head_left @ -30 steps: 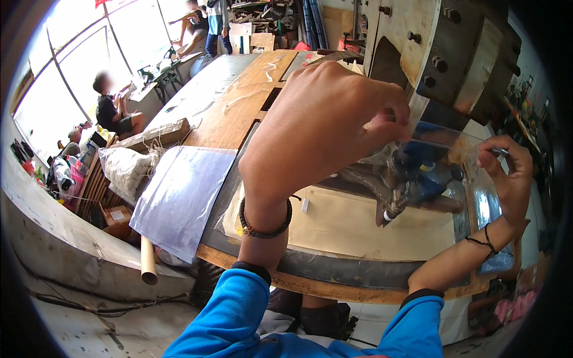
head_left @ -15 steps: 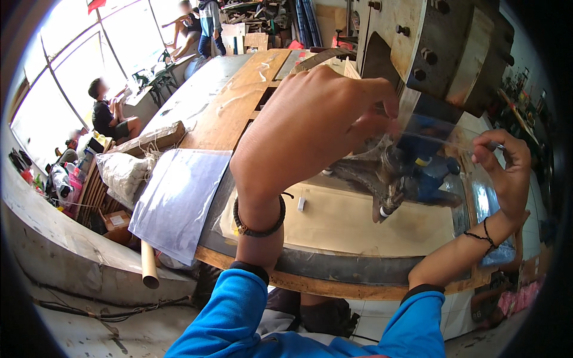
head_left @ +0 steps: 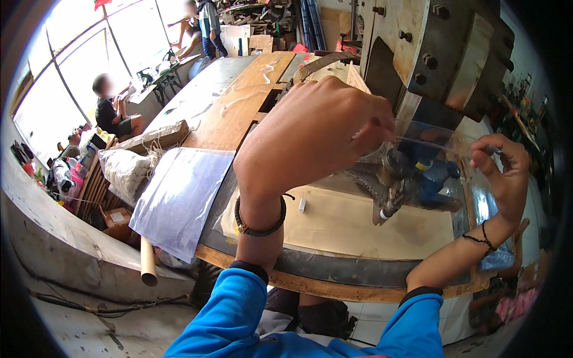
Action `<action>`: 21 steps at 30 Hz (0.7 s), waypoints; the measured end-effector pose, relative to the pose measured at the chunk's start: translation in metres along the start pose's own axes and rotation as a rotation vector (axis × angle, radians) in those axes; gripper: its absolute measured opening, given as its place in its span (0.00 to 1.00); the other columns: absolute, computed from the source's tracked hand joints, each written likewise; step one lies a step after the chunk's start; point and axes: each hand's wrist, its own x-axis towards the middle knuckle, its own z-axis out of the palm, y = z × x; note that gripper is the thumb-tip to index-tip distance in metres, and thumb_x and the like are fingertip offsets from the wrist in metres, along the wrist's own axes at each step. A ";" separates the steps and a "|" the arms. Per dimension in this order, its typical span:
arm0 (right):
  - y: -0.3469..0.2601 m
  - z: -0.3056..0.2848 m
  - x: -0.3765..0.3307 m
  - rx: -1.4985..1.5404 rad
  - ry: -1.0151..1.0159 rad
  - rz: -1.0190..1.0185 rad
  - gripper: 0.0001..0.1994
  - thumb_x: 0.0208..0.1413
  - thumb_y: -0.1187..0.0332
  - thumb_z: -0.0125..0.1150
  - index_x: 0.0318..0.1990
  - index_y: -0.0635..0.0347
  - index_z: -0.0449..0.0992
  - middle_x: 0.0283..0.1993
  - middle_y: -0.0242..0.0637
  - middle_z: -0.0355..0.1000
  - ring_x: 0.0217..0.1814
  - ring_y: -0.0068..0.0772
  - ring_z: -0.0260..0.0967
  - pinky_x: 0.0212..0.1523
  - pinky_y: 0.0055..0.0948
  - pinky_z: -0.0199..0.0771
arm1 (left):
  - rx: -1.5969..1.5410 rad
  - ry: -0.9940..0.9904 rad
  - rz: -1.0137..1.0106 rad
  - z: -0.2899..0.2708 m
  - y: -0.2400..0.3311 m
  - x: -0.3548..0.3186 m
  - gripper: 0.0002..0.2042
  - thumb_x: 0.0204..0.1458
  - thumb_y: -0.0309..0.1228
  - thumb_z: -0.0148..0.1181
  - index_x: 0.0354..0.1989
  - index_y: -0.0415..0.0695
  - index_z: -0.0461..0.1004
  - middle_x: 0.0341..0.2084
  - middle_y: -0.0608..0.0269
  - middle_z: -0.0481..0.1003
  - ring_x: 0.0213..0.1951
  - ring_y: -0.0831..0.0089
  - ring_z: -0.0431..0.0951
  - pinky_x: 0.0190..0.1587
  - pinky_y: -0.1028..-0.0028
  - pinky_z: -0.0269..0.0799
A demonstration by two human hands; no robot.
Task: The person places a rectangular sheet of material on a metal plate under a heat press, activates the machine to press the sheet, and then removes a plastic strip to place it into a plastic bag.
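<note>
My left hand point(head_left: 313, 134) is raised over the worktable, with its fingers bent and pinched on the left end of a clear plastic sheet point(head_left: 433, 132). On the other end, my right hand point(head_left: 506, 170) closes thumb and fingers around the edge. The see-through sheet hangs between both hands, in front of a machine's dark metal armed part point(head_left: 391, 170). Beneath lies a cream-coloured board point(head_left: 364, 230) on the dark table surface. A small white block point(head_left: 302, 205) stands on that board near my left wrist. The left fingertips are partly hidden by the hand's back.
A heavy bolted machine head point(head_left: 412, 42) rises at the upper right. Clear plastic sheets point(head_left: 179, 197) overhang the table's left side, near a white bag point(head_left: 125, 170) and a cardboard tube point(head_left: 148, 262). Bluish plastic packs lie at the right. People are at the far left.
The view has shifted slightly. Both hands keep hold of the plastic sheet in nearly the same place, and the left fingers have curled in a little more.
</note>
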 end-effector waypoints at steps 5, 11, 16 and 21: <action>-0.002 0.003 0.004 0.014 -0.024 -0.025 0.09 0.58 0.68 0.71 0.37 0.65 0.80 0.29 0.33 0.77 0.31 0.19 0.74 0.34 0.20 0.70 | -0.035 -0.013 -0.059 -0.005 0.007 -0.002 0.05 0.56 0.30 0.62 0.35 0.46 0.83 0.25 0.58 0.82 0.30 0.58 0.83 0.36 0.62 0.77; -0.002 0.001 0.002 0.011 -0.014 -0.077 0.08 0.57 0.68 0.72 0.37 0.65 0.81 0.29 0.33 0.77 0.31 0.18 0.74 0.34 0.20 0.71 | -0.064 -0.030 -0.013 -0.001 0.007 -0.001 0.06 0.56 0.31 0.63 0.35 0.44 0.82 0.25 0.58 0.82 0.29 0.60 0.84 0.33 0.64 0.78; -0.006 0.004 0.005 0.030 0.031 -0.111 0.16 0.56 0.67 0.74 0.49 0.63 0.78 0.29 0.30 0.77 0.31 0.18 0.74 0.35 0.19 0.72 | -0.064 -0.051 0.016 -0.002 0.009 -0.001 0.06 0.57 0.30 0.66 0.38 0.43 0.82 0.26 0.57 0.82 0.28 0.65 0.85 0.32 0.70 0.80; -0.008 0.011 0.004 0.152 0.126 -0.035 0.30 0.55 0.65 0.75 0.63 0.62 0.68 0.29 0.26 0.77 0.31 0.13 0.73 0.35 0.14 0.68 | -0.126 0.035 0.134 0.000 0.005 0.001 0.04 0.57 0.27 0.66 0.38 0.41 0.81 0.25 0.57 0.82 0.28 0.65 0.84 0.32 0.70 0.79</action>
